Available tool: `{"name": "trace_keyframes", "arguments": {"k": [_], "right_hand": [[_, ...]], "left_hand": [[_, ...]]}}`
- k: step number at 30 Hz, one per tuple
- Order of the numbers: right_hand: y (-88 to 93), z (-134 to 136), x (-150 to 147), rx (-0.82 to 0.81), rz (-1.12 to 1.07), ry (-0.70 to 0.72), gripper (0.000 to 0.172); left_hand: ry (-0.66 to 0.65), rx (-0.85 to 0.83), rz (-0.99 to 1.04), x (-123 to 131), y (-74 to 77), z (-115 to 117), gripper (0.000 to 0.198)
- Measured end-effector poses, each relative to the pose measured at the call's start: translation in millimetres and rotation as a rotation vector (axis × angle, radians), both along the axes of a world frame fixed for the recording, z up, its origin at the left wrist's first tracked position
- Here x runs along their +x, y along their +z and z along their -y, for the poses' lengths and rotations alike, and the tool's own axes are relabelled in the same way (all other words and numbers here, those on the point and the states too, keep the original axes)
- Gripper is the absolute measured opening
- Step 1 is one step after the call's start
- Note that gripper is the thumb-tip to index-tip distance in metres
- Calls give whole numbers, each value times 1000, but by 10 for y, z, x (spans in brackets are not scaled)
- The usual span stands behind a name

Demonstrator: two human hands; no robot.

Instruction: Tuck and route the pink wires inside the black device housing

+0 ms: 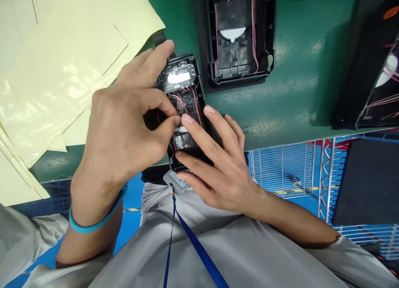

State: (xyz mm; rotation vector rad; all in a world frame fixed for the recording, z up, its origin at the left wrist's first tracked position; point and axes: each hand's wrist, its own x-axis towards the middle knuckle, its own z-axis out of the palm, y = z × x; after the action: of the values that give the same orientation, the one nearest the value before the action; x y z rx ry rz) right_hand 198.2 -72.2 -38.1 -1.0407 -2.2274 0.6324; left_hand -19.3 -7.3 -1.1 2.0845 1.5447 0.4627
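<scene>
A black plastic casing [199,97] lies on the green table near its front edge, its inside facing up. Across its far end is a circuit board [178,77] with a bright white patch, and thin red and pink wires [195,103] run from it into the casing. My left hand [123,121] reaches over the casing from the left, thumb and index finger pinched where a thin wire enters; the fingertips partly hide it. My right hand [218,167] rests over the casing's near right side, fingers spread, the index fingertip close beside the pinch.
Another open black casing [232,57] with pink wires lies farther back. A third black casing [352,72] stands at the right. Yellowish sheets [71,43] cover the table's left side. Below the table's right edge are wire shelves [282,165], and a blue lanyard [196,250] hangs down my front.
</scene>
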Motion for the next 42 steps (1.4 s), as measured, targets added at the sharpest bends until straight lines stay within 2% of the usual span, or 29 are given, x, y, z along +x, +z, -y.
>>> {"name": "trace_keyframes", "arguments": {"k": [14,28,37,42], "right_hand": [[93,-33,11,-39,123,61,22],[84,-81,36,-62,78,105,15],[51,-101,40,-68,57,124,17],[70,-78,49,-48,77,113,19]], "left_hand": [[12,8,-1,33,-8,-8,21],[17,-5,-20,20,53,-3,22],[13,58,33,9,-29,-9,19],[54,57,41,36,-87,-4,15]]}}
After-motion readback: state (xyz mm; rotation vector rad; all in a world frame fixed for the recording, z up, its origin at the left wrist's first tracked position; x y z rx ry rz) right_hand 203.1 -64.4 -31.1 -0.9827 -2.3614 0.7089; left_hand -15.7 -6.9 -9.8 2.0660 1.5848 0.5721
